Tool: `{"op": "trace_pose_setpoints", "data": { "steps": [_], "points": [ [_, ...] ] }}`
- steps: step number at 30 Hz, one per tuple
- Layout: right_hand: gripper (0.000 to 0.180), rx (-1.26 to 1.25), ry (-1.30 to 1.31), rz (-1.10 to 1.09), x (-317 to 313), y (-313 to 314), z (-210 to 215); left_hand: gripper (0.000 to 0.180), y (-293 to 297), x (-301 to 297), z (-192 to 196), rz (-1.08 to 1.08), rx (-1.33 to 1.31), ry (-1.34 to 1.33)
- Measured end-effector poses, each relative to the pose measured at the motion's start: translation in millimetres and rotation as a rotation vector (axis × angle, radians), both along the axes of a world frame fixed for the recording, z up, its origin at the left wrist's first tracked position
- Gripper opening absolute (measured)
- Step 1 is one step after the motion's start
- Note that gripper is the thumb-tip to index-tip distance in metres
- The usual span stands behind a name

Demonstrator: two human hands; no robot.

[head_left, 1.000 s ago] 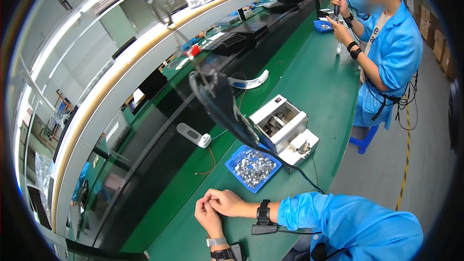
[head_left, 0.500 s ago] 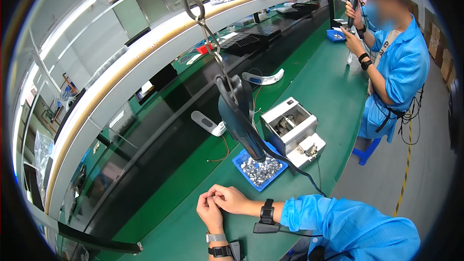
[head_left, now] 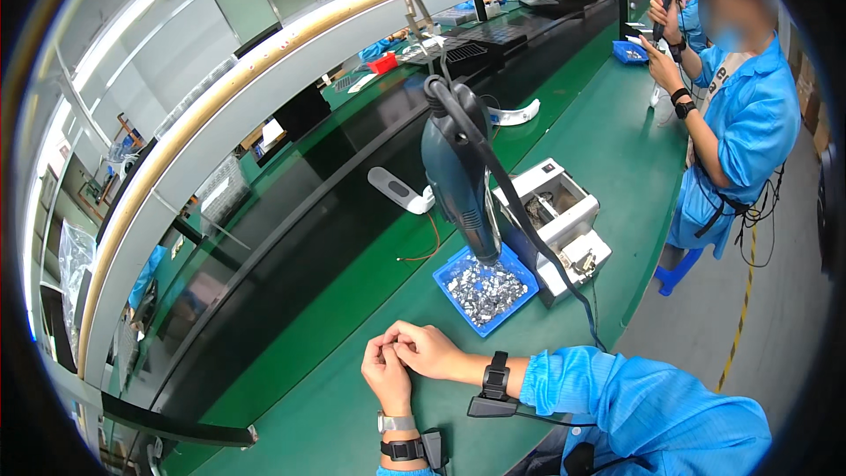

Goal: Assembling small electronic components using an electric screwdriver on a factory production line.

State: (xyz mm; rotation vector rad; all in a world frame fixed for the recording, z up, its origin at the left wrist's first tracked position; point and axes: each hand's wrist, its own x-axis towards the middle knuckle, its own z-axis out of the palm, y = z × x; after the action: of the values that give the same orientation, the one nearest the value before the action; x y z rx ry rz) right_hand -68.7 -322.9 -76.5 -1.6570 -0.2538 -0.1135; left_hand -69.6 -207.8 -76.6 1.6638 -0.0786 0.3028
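My left hand (head_left: 386,377) and my right hand (head_left: 430,351) meet over the green bench top, their curled fingers pressed together. Whatever lies between the fingertips, if anything, is hidden. Just beyond them sits a blue tray (head_left: 482,331) of small shiny metal parts (head_left: 487,289). Above that tray a dark electric screwdriver (head_left: 458,178) hangs from a hook and chain, its lower end in front of the tray's far side. Neither hand touches the screwdriver or the tray.
Right of the tray stands a white boxy machine (head_left: 551,211), perhaps a screw feeder. White curved housings (head_left: 401,189) with thin wires lie along the dark conveyor belt (head_left: 291,229). A shelf rail (head_left: 220,88) runs overhead. A co-worker in blue (head_left: 736,123) holds another screwdriver at the far right.
The view has shifted, so the bench things sit further right in the picture. My hands stay together in the same pose. The co-worker still holds the tool up.
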Motion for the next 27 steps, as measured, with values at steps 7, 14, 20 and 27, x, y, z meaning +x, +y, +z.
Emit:
{"op": "trace_pose_setpoints", "data": {
  "steps": [7, 14, 20, 27],
  "points": [
    [0.016, 0.031, -0.024, -0.017, -2.2, 0.7, 1.0, 0.014, 5.2, 0.2, -4.2, -0.024, 0.029, 0.026],
    [0.015, -0.005, -0.020, 0.004, -2.6, 0.2, -0.4, 0.014, 5.7, 0.3, -7.0, -0.031, 0.000, 0.026],
    [0.015, 0.003, -0.028, -0.006, -2.4, 2.2, 0.6, 0.015, 2.9, -0.7, -1.7, -0.012, -0.021, 0.002],
    [0.016, 0.012, -0.033, -0.034, -3.9, -2.6, 2.2, 0.014, 0.4, -1.0, -0.4, -0.055, 0.007, 0.048]
  ]
}}
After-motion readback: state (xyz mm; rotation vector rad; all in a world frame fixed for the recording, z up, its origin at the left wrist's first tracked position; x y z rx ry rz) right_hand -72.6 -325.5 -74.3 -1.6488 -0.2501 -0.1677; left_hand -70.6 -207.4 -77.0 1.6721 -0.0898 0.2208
